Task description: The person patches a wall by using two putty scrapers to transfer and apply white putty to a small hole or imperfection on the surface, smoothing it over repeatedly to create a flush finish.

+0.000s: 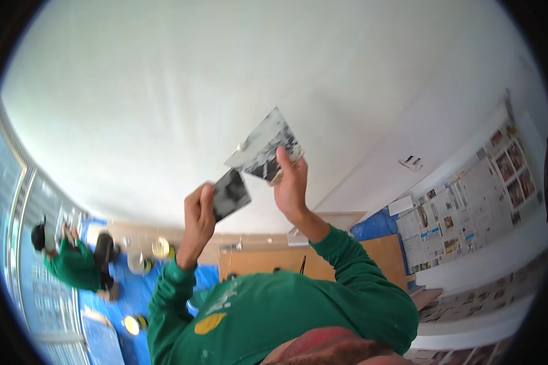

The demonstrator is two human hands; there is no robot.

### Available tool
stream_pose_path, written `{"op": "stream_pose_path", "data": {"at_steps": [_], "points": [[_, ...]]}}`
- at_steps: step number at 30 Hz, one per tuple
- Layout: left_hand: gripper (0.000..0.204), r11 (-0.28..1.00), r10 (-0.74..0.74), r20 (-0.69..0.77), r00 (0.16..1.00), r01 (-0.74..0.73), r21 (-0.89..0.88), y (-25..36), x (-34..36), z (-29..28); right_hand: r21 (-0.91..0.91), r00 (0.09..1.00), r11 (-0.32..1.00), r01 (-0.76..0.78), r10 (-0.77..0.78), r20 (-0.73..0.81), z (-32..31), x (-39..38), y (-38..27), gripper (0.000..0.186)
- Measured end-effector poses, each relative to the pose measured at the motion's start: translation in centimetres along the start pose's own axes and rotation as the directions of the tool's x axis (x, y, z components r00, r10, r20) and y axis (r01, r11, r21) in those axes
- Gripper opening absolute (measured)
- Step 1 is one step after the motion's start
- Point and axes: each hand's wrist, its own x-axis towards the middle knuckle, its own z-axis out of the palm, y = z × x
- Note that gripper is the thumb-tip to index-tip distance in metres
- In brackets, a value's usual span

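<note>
The work looks partway along to me: the large scraper carries smeared white paste, with a small lump at its left edge, so I judge that some is left to clean off or use. The small scraper shows a dark, grey-smudged face with little paste on it. Behind them the wall is pale and fairly even; I cannot tell how much of it is coated. My right hand is closed round the lower right of the large scraper, thumb laid up its face, the blade's tip tilting upward. My left hand pinches the small scraper at its left edge, thumb on the near face, fingers mostly hidden behind. Both scrapers are up in front of my chest, the small one lower and to the left, their near corners meeting or almost so; I cannot tell whether they touch. My forearms rise from bent elbows and lean toward each other, the right hand slightly higher than the left.
</note>
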Motion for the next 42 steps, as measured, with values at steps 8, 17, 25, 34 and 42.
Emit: {"op": "stream_pose_path", "data": {"at_steps": [8, 17, 25, 34, 42], "points": [[0.060, 0.134, -0.355, 0.501, 0.789, 0.573, -0.808, 1.3, 2.9, -0.7, -0.043, 0.212, 0.481, 0.876, -0.304, 0.929, 1.5, 0.0, -6.5, 0.049], [0.052, 0.399, -0.326, 0.348, 0.879, 0.461, -0.792, 3.8, 2.8, 1.5, -0.264, 0.272, 0.112, 0.958, -0.062, 0.960, -0.7, 5.0, -7.3, 0.065], [0.060, 0.873, 0.223, -0.175, 0.959, -0.277, -0.402, 0.3, 6.6, 1.4, -0.383, 0.943, 0.907, 0.173, -0.040, 0.331, -2.3, 4.3, -8.5, 0.028], [0.059, 0.265, 0.954, 0.009, 0.301, -0.853, 0.451, 3.4, 8.4, 3.6, 0.089, 0.695, 0.713, -0.695, 0.635, 0.339, 2.0, 0.8, -13.1, 0.020], [0.047, 0.111, 0.840, 0.405, 0.361, -0.846, 0.522, 0.1, 10.4, 3.9, 0.026, 0.714, 0.757, -0.653, 0.603, 0.355, -0.5, 7.2, -17.9, 0.017]]}}
